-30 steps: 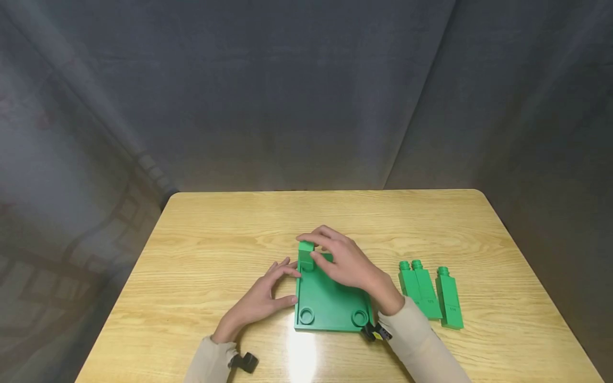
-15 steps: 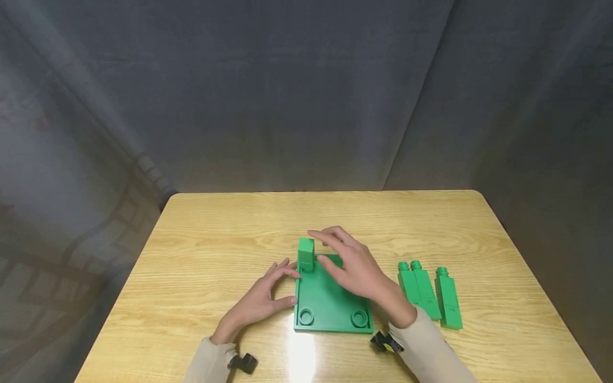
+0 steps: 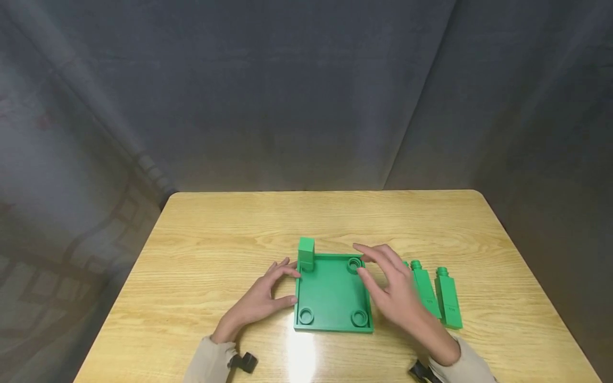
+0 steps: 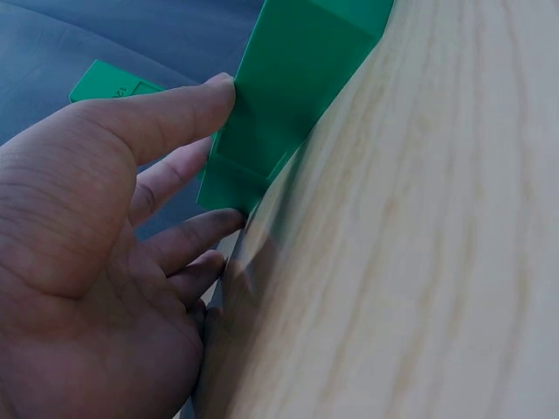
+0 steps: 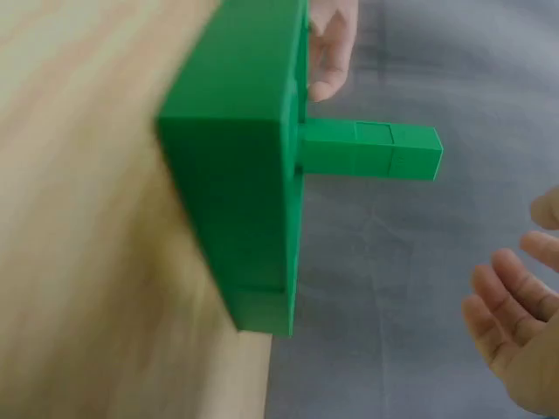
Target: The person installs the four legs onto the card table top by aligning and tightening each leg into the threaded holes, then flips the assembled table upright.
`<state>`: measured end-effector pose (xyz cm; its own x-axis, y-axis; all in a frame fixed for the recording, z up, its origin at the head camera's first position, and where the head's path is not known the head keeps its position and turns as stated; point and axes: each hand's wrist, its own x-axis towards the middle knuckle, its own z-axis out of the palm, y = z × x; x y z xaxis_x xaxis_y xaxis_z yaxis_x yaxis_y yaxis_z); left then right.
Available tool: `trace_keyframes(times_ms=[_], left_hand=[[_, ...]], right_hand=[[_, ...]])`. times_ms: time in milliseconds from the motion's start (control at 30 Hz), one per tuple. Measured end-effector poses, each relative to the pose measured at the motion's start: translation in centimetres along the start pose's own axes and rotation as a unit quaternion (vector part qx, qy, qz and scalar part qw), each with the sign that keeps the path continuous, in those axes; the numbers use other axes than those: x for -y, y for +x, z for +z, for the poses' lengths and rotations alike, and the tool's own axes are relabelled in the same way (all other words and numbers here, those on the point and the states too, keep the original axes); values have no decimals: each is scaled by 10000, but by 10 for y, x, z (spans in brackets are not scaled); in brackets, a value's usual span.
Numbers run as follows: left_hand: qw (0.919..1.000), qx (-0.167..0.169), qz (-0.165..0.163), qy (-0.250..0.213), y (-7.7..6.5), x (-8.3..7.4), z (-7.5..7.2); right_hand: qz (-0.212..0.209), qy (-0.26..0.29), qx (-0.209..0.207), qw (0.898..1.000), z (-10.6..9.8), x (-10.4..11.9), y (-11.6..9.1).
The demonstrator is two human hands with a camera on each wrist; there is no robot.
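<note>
A square green tray-like board [image 3: 333,298] lies on the table with its raised rim up. At its far left corner stands a green block-shaped leg [image 3: 306,252], upright and also in the right wrist view. Round sockets show at the other corners, the far right one [image 3: 354,265] beside my right fingertips. My left hand [image 3: 263,295] touches the board's left edge with spread thumb and fingers; the left wrist view shows the thumb against the board's side [image 4: 288,78]. My right hand [image 3: 392,287] is over the right edge, fingers apart, holding nothing.
To the right on the wooden table [image 3: 230,223] lie more green legs with threaded ends: one lone leg [image 3: 449,300] and a pair [image 3: 426,290] side by side, partly hidden behind my right hand. A dark curtain [image 3: 287,106] hangs behind the table.
My right hand has left the standing leg and moved right across the board to its far right corner, uncovering the socket there. My left hand stays at the left edge.
</note>
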<state>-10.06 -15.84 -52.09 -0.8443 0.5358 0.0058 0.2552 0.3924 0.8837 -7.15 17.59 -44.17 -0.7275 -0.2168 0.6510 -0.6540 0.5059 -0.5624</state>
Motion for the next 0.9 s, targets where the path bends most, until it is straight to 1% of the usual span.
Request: trace_keyframes(times_ms=[67, 167, 400, 533, 700, 900], left_hand=[[10000, 7, -3, -7, 0, 0, 0], [10000, 18, -7, -13, 0, 0, 0], [10000, 0, 5, 12, 0, -2, -1], [10000, 2, -12, 11, -1, -2, -1], [9999, 16, -127, 8, -1, -3, -1], [9999, 6, -159, -2, -1, -4, 0]], right_hand=[[336, 110, 19, 9994, -9, 1, -10], [659, 161, 27, 9977, -20, 2, -26], [832, -86, -73, 9965, -35, -1, -52], [902, -9, -171, 9958, -39, -8, -59], [1024, -5, -138, 9946, -43, -14, -62], [1113, -393, -55, 9930, -48, -21, -66]])
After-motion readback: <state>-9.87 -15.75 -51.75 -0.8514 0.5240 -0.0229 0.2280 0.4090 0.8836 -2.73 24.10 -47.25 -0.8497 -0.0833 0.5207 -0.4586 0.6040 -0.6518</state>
